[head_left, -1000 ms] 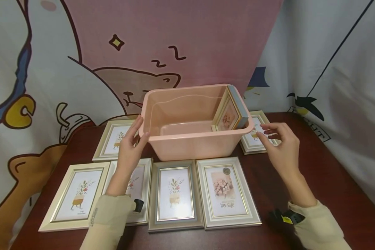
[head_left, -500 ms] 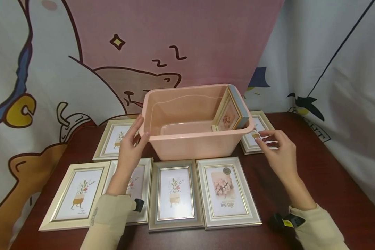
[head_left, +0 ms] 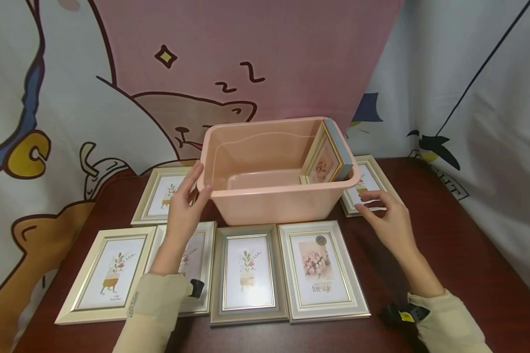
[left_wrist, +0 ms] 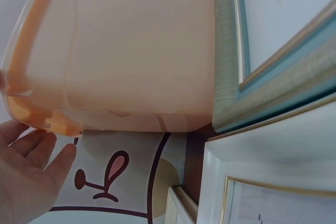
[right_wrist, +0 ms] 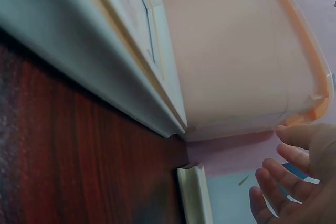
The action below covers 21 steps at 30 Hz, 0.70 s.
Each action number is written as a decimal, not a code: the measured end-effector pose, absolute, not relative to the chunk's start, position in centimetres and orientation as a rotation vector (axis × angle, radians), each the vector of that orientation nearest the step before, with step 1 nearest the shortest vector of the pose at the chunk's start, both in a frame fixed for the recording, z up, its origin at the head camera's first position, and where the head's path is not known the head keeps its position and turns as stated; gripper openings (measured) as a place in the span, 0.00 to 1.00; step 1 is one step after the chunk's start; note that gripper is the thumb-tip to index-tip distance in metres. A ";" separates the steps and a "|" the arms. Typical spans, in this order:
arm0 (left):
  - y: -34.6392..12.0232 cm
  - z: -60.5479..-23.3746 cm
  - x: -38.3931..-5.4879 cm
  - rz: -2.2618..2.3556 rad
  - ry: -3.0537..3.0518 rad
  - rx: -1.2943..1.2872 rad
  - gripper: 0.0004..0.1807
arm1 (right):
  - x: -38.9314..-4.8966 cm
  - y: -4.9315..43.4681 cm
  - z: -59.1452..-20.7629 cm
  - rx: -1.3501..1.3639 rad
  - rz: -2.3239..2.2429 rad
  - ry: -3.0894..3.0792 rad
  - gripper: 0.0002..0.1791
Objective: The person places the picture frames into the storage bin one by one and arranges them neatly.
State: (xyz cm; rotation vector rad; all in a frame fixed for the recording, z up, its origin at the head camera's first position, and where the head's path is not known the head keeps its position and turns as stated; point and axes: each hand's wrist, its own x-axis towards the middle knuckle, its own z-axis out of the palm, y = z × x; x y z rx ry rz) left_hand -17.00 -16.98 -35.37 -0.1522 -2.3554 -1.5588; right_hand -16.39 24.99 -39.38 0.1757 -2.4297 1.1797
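Observation:
A pink plastic bin (head_left: 265,203) stands on the table, with several picture frames (head_left: 329,154) upright against its right inner wall. My left hand (head_left: 183,211) rests on the bin's front left corner, thumb on the front and fingers, fairly straight, along the left side; the left wrist view has the fingers (left_wrist: 39,150) at the rim. My right hand (head_left: 390,225) hovers right of the bin with loosely bent fingers, holding nothing. Behind its fingertips lies a cream picture frame (head_left: 351,203), partly covered by the hand and bin.
In front of the bin lies a row of frames: a cream frame (head_left: 66,304), a white frame (head_left: 209,245) partly under my left arm, a grey-brown frame (head_left: 247,321) and a silver-white frame (head_left: 327,316). Another cream frame (head_left: 143,203) lies behind left. A printed cloth (head_left: 291,59) hangs behind.
My right hand has moved a little lower and to the left, nearer to the bin's right side. The left hand, bin and picture frames have stayed in place.

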 end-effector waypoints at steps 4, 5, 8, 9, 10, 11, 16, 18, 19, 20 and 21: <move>-17.0 -35.4 -17.0 -1.557 -2.353 -0.157 0.30 | -16.4 25.1 -39.7 0.192 1.180 -2.500 0.14; -17.0 -35.4 -17.1 -1.557 -2.354 -0.155 0.30 | -16.4 25.1 -39.8 0.197 1.175 -2.518 0.14; -17.0 -35.5 -17.1 -1.557 -2.354 -0.155 0.30 | -16.5 25.1 -39.9 0.206 1.172 -2.565 0.14; -17.0 -35.5 -17.1 -1.559 -2.351 -0.157 0.30 | -16.5 25.2 -40.0 0.210 1.176 -2.578 0.14; -17.0 -35.5 -17.1 -1.560 -2.349 -0.158 0.30 | -16.5 25.2 -40.0 0.211 1.181 -2.591 0.14; -17.0 -35.5 -17.1 -1.561 -2.346 -0.160 0.30 | -16.5 25.2 -40.0 0.211 1.184 -2.604 0.14; -17.0 -35.5 -17.1 -1.566 -2.337 -0.165 0.30 | -16.5 25.2 -40.2 0.221 1.215 -2.675 0.15; -17.0 -35.6 -17.1 -1.566 -2.337 -0.164 0.30 | -16.5 25.2 -40.3 0.231 1.212 -2.714 0.16; -17.0 -35.6 -17.1 -1.568 -2.337 -0.164 0.30 | -16.5 25.2 -40.3 0.234 1.209 -2.733 0.16; -17.0 -35.6 -17.1 -1.569 -2.336 -0.165 0.30 | -16.6 25.2 -40.3 0.239 1.208 -2.751 0.16; -17.0 -35.6 -17.1 -1.571 -2.335 -0.166 0.30 | -16.6 25.1 -40.4 0.245 1.212 -2.768 0.17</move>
